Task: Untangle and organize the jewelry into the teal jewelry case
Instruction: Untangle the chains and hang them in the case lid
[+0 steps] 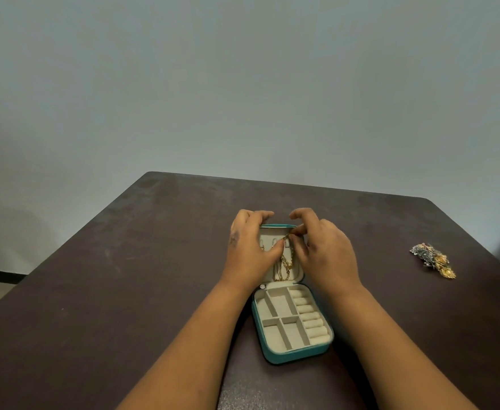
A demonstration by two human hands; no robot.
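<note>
Together, the left hand (250, 250) and right hand (325, 253) pinch a gold chain necklace (285, 263) in a closed grip against the raised lid of the open teal jewelry case (294, 358) on the dark tabletop (154, 276), a tangled jewelry pile (433, 260) lying well apart to the right.

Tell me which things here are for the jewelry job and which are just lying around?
For the job:
teal jewelry case, open
gold chain in its lid
left hand and right hand, both pinching the chain
jewelry tangle, waiting on the right

Just there:
brown table
wall
</note>
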